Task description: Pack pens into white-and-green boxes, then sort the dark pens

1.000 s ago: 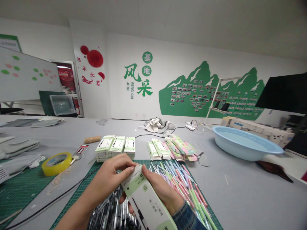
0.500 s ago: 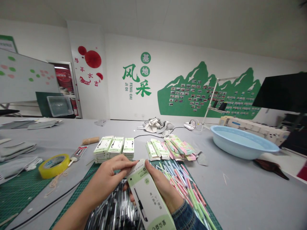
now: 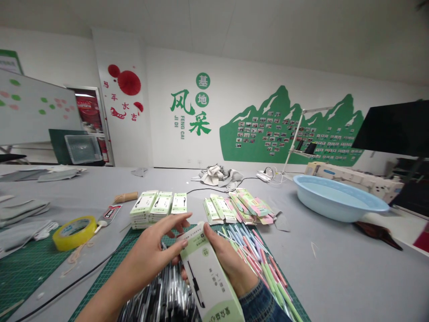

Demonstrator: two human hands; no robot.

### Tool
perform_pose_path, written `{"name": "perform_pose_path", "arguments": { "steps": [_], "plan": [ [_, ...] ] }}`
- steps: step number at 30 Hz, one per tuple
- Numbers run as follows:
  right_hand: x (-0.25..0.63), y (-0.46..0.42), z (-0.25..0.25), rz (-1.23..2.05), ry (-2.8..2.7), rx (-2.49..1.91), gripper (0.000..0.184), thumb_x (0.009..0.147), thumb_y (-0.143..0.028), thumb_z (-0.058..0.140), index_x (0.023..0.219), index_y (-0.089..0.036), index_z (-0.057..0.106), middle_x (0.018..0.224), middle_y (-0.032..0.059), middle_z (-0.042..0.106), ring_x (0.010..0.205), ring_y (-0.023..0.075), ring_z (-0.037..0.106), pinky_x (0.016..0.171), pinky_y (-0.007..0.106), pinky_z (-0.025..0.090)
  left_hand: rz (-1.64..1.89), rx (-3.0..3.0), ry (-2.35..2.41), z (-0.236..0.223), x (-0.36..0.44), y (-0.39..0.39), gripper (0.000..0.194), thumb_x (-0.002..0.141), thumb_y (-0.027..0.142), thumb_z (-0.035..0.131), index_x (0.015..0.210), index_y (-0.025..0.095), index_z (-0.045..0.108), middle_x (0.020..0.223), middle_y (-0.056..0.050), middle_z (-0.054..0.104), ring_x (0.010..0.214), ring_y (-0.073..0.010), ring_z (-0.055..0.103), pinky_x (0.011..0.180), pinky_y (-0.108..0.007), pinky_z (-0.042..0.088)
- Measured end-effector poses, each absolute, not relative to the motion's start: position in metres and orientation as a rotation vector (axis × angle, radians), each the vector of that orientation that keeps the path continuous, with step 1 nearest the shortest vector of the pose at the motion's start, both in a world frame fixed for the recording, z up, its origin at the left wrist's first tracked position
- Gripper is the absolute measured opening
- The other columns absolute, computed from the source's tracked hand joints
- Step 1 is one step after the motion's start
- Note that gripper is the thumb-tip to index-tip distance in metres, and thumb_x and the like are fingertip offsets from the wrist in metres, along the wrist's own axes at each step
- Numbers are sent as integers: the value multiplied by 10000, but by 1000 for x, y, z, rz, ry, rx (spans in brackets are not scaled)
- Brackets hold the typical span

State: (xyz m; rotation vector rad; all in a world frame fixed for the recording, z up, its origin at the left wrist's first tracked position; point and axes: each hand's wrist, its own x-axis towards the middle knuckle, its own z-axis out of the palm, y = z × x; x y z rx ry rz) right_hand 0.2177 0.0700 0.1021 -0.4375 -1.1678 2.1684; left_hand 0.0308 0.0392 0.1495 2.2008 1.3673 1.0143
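Observation:
A green-and-white pen box (image 3: 209, 273) with a pen printed on its face stands tilted in front of me. My right hand (image 3: 231, 261) grips it from the right, thumb along the top edge and fingertips showing at the left side. My left hand (image 3: 164, 243) is at the box's upper left corner, its thumb against the edge and its fingers raised and spread. Under the box lies a heap of black clear-barrelled pens (image 3: 164, 290). Pastel pens in pink, blue and green (image 3: 258, 257) lie to the right of my right hand.
Stacked pen boxes (image 3: 161, 203) stand behind my left hand; flatter green and pink boxes (image 3: 241, 205) lie to their right. Yellow tape (image 3: 74, 233), a glue tube (image 3: 110, 214) and grey cloth pieces (image 3: 25, 210) are at left. A blue basin (image 3: 338, 199) stands at right.
My left fingers have lifted off the box's top end and spread apart, the thumb staying at its edge. My right hand still holds the box in nearly the same place.

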Motion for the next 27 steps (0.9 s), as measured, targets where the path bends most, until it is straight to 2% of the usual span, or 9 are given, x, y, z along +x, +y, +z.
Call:
{"name": "perform_pose_path", "arguments": {
  "steps": [3,5,8,12,17,20,24,26,27],
  "plan": [
    [221,68,103,2149,-1297,-465,611,820,-633,519,1124,-104,561,834,113,689,609,213,667,597,334,492,848,2335,1277,149,21,31,752,743,258,694,1398,433,369,1475,6,413,1302,-274,430,1071,-438,381],
    [222,68,102,2148,-1350,-477,585,802,-602,568,1091,-92,579,826,111,688,630,216,663,618,340,488,708,2405,1206,151,16,25,815,705,205,717,1395,456,363,1515,34,344,1346,-294,373,1098,-462,337],
    [223,68,100,2208,-1293,-458,560,787,-573,594,1052,-80,601,826,97,682,661,190,644,669,328,481,620,2432,1203,151,13,21,812,720,161,685,1395,470,354,1506,41,356,1337,-302,389,1087,-488,342],
    [229,73,96,2508,-1157,-330,581,764,-566,564,1094,-88,579,820,88,680,672,214,651,666,349,484,613,2443,1209,146,16,28,816,718,159,687,1395,470,355,1479,33,406,1322,-309,411,1057,-474,397],
    [239,81,96,2461,-1045,-369,449,756,-429,595,1031,-74,608,792,75,693,678,191,653,701,314,477,660,2463,1176,149,34,36,671,755,249,681,1353,438,443,1433,8,479,1288,-284,456,1037,-414,433],
    [248,85,103,2385,-1027,-325,447,801,-462,560,1031,-81,603,804,78,701,682,188,663,707,314,485,648,2402,1114,156,41,46,602,763,300,672,1328,389,484,1416,-32,493,1242,-272,495,954,-367,494],
    [265,94,111,2291,-859,-354,648,819,-679,426,1064,-94,557,954,170,689,783,276,688,758,483,502,727,2066,1218,148,26,93,712,695,361,703,1350,253,445,1304,-109,576,1068,-272,611,858,-372,526],
    [272,100,111,2069,-667,-477,538,836,-612,477,1007,-106,539,972,185,684,820,264,696,791,465,509,917,1936,1583,134,12,128,755,695,485,659,1339,156,442,1228,-153,611,1057,-302,613,871,-393,500],
    [275,102,111,1974,-593,-520,458,844,-552,509,976,-113,533,947,176,688,813,247,697,800,445,514,965,1877,1867,126,5,146,783,659,554,648,1280,103,491,1184,-180,628,1059,-336,604,884,-422,478]
  ]
}}
